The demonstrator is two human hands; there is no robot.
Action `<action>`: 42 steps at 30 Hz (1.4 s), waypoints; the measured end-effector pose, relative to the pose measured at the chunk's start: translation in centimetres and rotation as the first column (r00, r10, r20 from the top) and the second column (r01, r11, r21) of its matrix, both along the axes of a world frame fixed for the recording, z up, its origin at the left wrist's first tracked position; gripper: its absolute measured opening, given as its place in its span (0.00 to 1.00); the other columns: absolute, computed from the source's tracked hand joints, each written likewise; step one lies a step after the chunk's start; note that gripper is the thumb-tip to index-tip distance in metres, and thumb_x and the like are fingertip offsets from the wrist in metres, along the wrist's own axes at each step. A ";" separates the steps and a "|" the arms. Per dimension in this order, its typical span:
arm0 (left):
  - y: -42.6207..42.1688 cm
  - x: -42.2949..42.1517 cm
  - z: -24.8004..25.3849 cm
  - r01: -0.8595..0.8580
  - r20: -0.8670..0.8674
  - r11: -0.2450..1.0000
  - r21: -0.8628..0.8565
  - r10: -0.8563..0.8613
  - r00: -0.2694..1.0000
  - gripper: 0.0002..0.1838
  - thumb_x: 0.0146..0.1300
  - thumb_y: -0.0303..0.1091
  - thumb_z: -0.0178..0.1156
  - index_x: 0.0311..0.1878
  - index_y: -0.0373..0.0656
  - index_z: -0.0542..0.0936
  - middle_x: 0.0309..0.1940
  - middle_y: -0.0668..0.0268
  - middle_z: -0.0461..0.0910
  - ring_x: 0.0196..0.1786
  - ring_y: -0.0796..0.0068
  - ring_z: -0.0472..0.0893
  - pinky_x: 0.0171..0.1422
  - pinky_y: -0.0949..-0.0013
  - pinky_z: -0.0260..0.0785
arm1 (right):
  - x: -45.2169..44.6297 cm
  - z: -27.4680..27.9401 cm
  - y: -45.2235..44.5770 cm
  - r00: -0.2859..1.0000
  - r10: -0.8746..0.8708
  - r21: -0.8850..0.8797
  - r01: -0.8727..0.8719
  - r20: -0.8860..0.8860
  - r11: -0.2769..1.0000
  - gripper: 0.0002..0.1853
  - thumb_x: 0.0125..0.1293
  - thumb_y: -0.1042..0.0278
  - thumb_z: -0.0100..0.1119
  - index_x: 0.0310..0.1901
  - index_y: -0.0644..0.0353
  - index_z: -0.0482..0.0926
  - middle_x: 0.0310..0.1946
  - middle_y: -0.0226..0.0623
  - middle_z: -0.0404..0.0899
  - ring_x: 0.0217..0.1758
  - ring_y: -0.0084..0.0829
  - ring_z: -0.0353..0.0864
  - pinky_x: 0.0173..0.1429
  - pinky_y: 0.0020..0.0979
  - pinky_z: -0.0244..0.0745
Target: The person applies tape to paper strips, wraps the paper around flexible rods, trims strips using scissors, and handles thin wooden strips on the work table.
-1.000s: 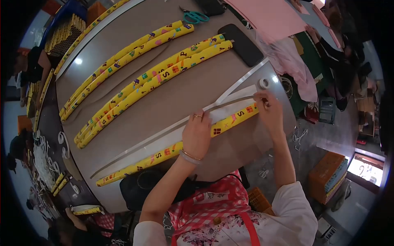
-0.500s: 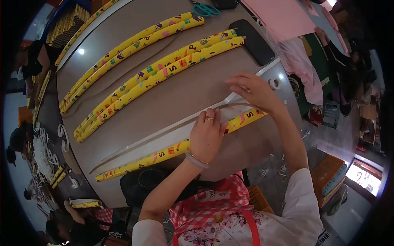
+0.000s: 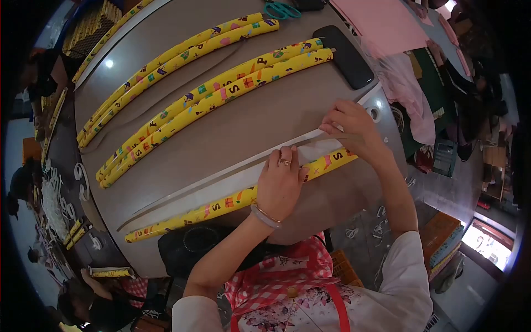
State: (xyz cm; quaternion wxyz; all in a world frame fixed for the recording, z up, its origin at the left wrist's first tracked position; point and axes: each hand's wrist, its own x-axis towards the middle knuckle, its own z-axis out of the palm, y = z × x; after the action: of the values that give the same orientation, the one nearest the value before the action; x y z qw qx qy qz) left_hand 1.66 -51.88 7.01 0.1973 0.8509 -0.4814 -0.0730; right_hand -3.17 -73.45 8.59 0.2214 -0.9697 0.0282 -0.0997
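A roll of yellow printed wrapping paper [image 3: 224, 206] lies along the near side of the table, with its white underside [image 3: 221, 185] partly unrolled. A thin brownish strip [image 3: 246, 170] runs along that white sheet, beside a pale edge. My left hand [image 3: 279, 180] presses down on the sheet and strip, fingers laid on it, holding nothing. To its right, my right hand [image 3: 351, 127] has its fingers drawn together in a pinch at the strip's right end; the exact grip is partly hidden behind the fingers.
Two pairs of finished-looking yellow rolls [image 3: 221, 91] lie farther back. A black phone [image 3: 345, 58], teal scissors [image 3: 281, 10] and a white tape roll [image 3: 374, 114] are near the right side. Pink sheets [image 3: 381, 25] cover another table. Other people work at the left.
My right hand has gone from loosely spread fingers to a pinch, shifting slightly right. The strip beside it is less arched. My left hand stays on the sheet.
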 end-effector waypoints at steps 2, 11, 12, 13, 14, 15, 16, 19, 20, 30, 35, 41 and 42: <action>0.0 0.0 0.0 0.002 0.011 1.000 0.000 -0.002 1.000 0.26 0.62 0.42 0.56 0.55 0.29 0.72 0.47 0.57 0.68 0.51 0.61 0.70 0.54 0.63 0.70 | -0.3 -0.3 -0.2 0.999 0.005 -0.019 -0.004 0.045 1.000 0.09 0.52 0.67 0.65 0.26 0.59 0.75 0.29 0.35 0.70 0.35 0.37 0.73 0.37 0.35 0.68; 0.0 -0.2 0.1 0.032 0.025 0.997 0.065 -0.034 0.999 0.29 0.63 0.45 0.54 0.58 0.28 0.70 0.46 0.58 0.69 0.52 0.60 0.70 0.57 0.62 0.68 | -1.5 -0.5 -0.4 0.994 -0.106 -0.035 0.107 0.022 0.994 0.07 0.53 0.67 0.66 0.28 0.57 0.77 0.30 0.33 0.71 0.34 0.37 0.74 0.37 0.35 0.69; 0.0 -0.2 0.1 0.033 0.026 0.997 0.066 -0.035 0.999 0.29 0.63 0.45 0.54 0.58 0.28 0.70 0.46 0.58 0.69 0.52 0.60 0.70 0.57 0.62 0.68 | -1.7 -0.6 -0.5 0.994 -0.107 -0.034 0.108 0.023 0.994 0.07 0.53 0.67 0.66 0.28 0.57 0.77 0.30 0.33 0.71 0.34 0.37 0.74 0.37 0.35 0.69; 0.0 -0.2 0.1 0.031 0.027 0.997 0.068 -0.033 0.999 0.29 0.63 0.45 0.54 0.58 0.28 0.70 0.46 0.57 0.69 0.53 0.60 0.69 0.57 0.62 0.68 | -1.8 -0.9 -0.7 0.992 -0.129 -0.050 0.129 0.013 0.990 0.07 0.52 0.66 0.66 0.27 0.57 0.76 0.30 0.33 0.71 0.35 0.37 0.74 0.39 0.35 0.69; -0.1 -0.2 0.1 0.029 0.027 0.997 0.069 -0.031 0.999 0.29 0.63 0.45 0.54 0.58 0.27 0.70 0.46 0.57 0.69 0.53 0.59 0.69 0.57 0.62 0.68 | -2.0 -1.0 -0.9 0.989 -0.150 -0.065 0.150 0.002 0.986 0.08 0.52 0.66 0.66 0.27 0.56 0.76 0.30 0.32 0.72 0.37 0.37 0.75 0.40 0.36 0.70; 0.0 -0.2 0.1 0.030 0.027 0.997 0.069 -0.032 0.999 0.29 0.63 0.45 0.54 0.58 0.27 0.70 0.46 0.57 0.69 0.53 0.59 0.69 0.57 0.62 0.68 | -2.1 -0.9 -1.0 0.988 -0.152 -0.066 0.152 0.003 0.986 0.08 0.52 0.66 0.66 0.27 0.56 0.76 0.30 0.32 0.72 0.37 0.37 0.75 0.40 0.36 0.70; 0.0 -0.2 0.1 0.035 0.024 0.997 0.070 -0.037 0.999 0.29 0.63 0.45 0.54 0.58 0.27 0.70 0.47 0.57 0.69 0.53 0.59 0.69 0.57 0.61 0.68 | -2.3 -0.7 -1.0 0.986 -0.164 -0.071 0.164 0.000 0.984 0.07 0.52 0.66 0.65 0.27 0.56 0.76 0.30 0.32 0.72 0.37 0.36 0.75 0.41 0.36 0.69; 0.0 -0.3 0.0 0.035 0.026 0.997 0.068 -0.037 0.999 0.30 0.63 0.45 0.54 0.58 0.27 0.70 0.47 0.56 0.68 0.53 0.59 0.70 0.57 0.61 0.68 | -2.6 -0.4 -1.6 0.983 -0.181 -0.077 0.182 0.016 0.980 0.07 0.53 0.67 0.65 0.27 0.57 0.76 0.30 0.33 0.72 0.36 0.36 0.75 0.41 0.35 0.69; 0.0 -0.3 -0.1 0.030 0.033 0.997 0.068 -0.032 0.999 0.30 0.63 0.45 0.54 0.58 0.27 0.70 0.47 0.55 0.68 0.53 0.58 0.70 0.57 0.60 0.68 | -2.7 -0.4 -1.9 0.982 -0.184 -0.075 0.187 0.036 0.980 0.07 0.53 0.69 0.66 0.28 0.58 0.77 0.29 0.33 0.72 0.35 0.37 0.74 0.40 0.34 0.69; -0.1 -0.3 0.2 0.042 0.037 0.990 0.137 -0.047 0.998 0.29 0.64 0.46 0.53 0.59 0.29 0.69 0.47 0.55 0.69 0.54 0.58 0.70 0.58 0.61 0.68 | -4.3 -1.0 -3.3 0.955 -0.295 -0.046 0.293 -0.023 0.955 0.06 0.51 0.69 0.66 0.29 0.55 0.78 0.34 0.31 0.72 0.42 0.35 0.74 0.48 0.35 0.68; -0.2 -0.2 0.4 0.042 0.039 0.986 0.161 -0.049 0.998 0.29 0.65 0.47 0.52 0.62 0.33 0.68 0.47 0.54 0.69 0.54 0.57 0.70 0.58 0.61 0.68 | -4.6 -0.6 -3.6 0.959 -0.283 -0.082 0.282 0.001 0.956 0.07 0.49 0.73 0.65 0.31 0.60 0.79 0.35 0.34 0.73 0.42 0.37 0.74 0.47 0.35 0.70; -0.1 -0.2 0.1 0.041 0.044 0.991 0.129 -0.047 0.998 0.29 0.64 0.46 0.53 0.61 0.34 0.68 0.47 0.54 0.69 0.54 0.57 0.70 0.57 0.60 0.69 | -4.7 -0.5 -4.1 0.943 -0.331 -0.113 0.334 0.041 0.936 0.06 0.52 0.69 0.64 0.30 0.57 0.78 0.34 0.33 0.73 0.42 0.36 0.75 0.47 0.36 0.69; 0.0 -0.2 0.1 0.038 0.045 0.990 0.135 -0.044 0.998 0.29 0.64 0.46 0.53 0.61 0.34 0.68 0.47 0.54 0.69 0.54 0.57 0.70 0.57 0.60 0.69 | -4.7 -0.7 -4.2 0.944 -0.329 -0.106 0.331 0.040 0.937 0.06 0.52 0.69 0.64 0.30 0.57 0.78 0.34 0.33 0.73 0.42 0.36 0.75 0.47 0.36 0.69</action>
State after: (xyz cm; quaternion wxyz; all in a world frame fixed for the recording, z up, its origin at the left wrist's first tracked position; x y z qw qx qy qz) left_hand 1.46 -51.89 7.09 0.1263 0.8537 -0.4974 -0.0888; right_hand -7.87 -77.63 7.91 0.1473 -0.9609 0.1825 -0.1472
